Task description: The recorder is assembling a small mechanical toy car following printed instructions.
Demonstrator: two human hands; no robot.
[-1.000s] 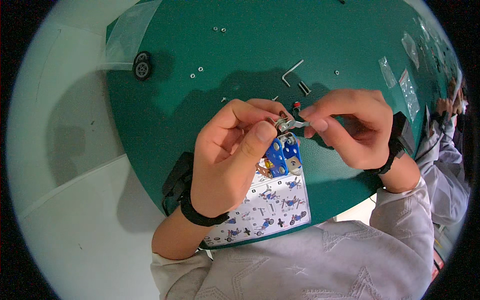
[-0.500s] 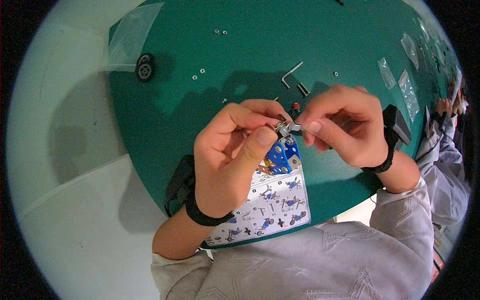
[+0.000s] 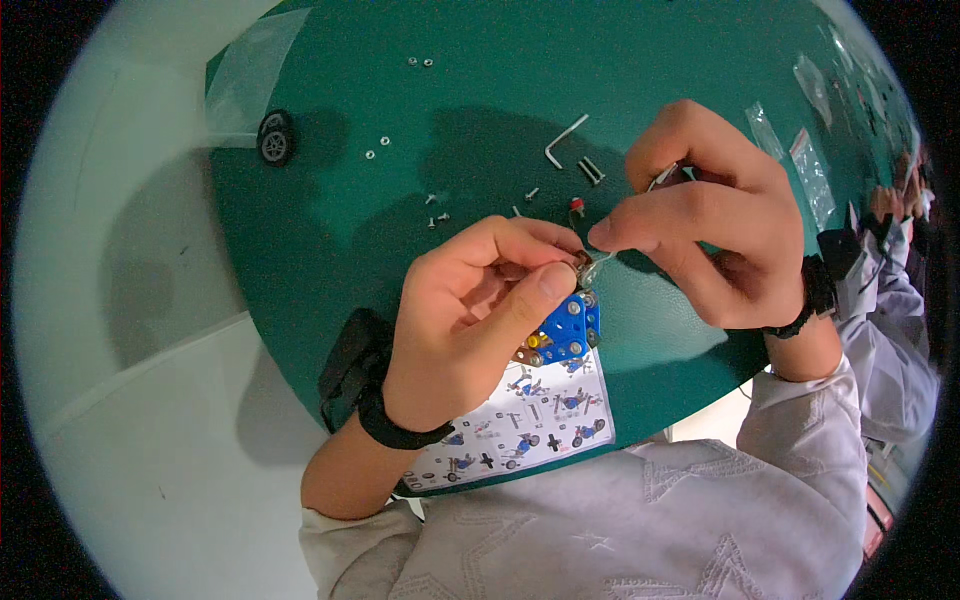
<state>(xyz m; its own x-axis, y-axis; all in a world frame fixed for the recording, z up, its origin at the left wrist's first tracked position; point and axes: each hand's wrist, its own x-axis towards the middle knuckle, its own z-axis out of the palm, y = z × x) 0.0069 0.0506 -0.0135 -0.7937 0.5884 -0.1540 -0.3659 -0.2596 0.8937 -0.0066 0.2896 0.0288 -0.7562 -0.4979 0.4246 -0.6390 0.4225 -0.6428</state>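
- Blue perforated assembly [image 3: 568, 325], raised above the green table [image 3: 680, 385] in front of the torso, over the upper part of the printed instruction sheet [image 3: 560, 430]; yellow part [image 3: 535, 341] along its lower left.
- Left hand [image 3: 470, 310]: thumb and fingers closed around the top of the assembly, near its silver fitting [image 3: 588, 272].
- Right hand [image 3: 715, 225]: fingers bent, fingertips near the fitting; small bright piece [image 3: 662, 178] visible among the curled fingers, kind and firmness of grip impossible to tell.
- Black wristbands [image 3: 400, 428] on both wrists.
- Beyond the hands: red-topped part [image 3: 577, 205], two bolts [image 3: 591, 172] side by side, and L-shaped hex key [image 3: 558, 150].
- Beyond the left hand: small screws [image 3: 443, 216], loose on the table.
- Farther out: two pairs of nuts [image 3: 370, 155], one pair beyond the other.
- Far left: black wheels [image 3: 276, 145], near clear plastic sheeting [image 3: 255, 75].
- Right side: clear plastic bags [image 3: 812, 180]; at the rim, another person's hand [image 3: 884, 203].
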